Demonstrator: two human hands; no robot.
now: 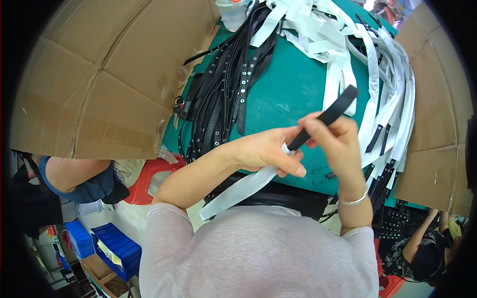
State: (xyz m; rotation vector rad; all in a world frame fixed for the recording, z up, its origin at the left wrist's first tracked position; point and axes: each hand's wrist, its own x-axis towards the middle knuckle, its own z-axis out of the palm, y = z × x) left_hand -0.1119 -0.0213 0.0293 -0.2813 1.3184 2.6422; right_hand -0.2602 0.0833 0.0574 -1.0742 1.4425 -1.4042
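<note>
Person wears a pale pinkish-grey knit top, thin fabric, filling the lower centre of the frame; short sleeves end near the elbows at lower left and lower right. Forearms bare. Left hand [263, 149] bare, no jewellery seen. Right hand [335, 141] bare; thin silver bangle [355, 200] on the right wrist.

A large flattened brown cardboard box [94, 74] stands at the far left of the green tabletop [293, 94], another brown cardboard sheet [437, 99] flanks its right edge, a small pale plastic container [232, 12] sits at the far edge, and blue plastic crates [117, 248] rest on the floor at near left.
</note>
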